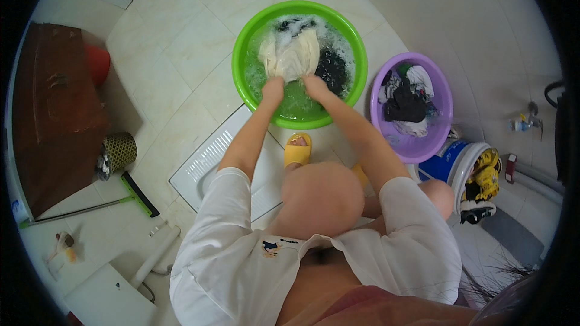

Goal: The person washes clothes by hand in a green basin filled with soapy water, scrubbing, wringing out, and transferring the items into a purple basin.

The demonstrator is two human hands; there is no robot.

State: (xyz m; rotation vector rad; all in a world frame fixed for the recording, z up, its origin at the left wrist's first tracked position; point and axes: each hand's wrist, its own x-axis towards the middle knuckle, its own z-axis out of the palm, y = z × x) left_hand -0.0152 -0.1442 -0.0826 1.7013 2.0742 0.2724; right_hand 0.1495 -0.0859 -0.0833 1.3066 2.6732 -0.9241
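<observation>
A cream-coloured garment (293, 54) hangs between my two hands, low over the soapy water in a round green basin (240, 66). My left hand (273, 89) is closed on its near left corner. The near right corner is gripped by my right hand (316, 87). The far part of the cloth spreads out over the water; whether it dips under is hard to tell. Dark clothing (333, 69) soaks in the basin to the right of the garment, and more dark cloth shows at the far side among white suds.
A purple basin (446, 105) with black and white clothes stands to the right. Beside it, a blue-and-white bucket (444, 160) holds yellow and black items. A squat toilet (205, 151) lies in the floor at near left. Further left are a squeegee (140, 195) and a patterned bin (119, 150).
</observation>
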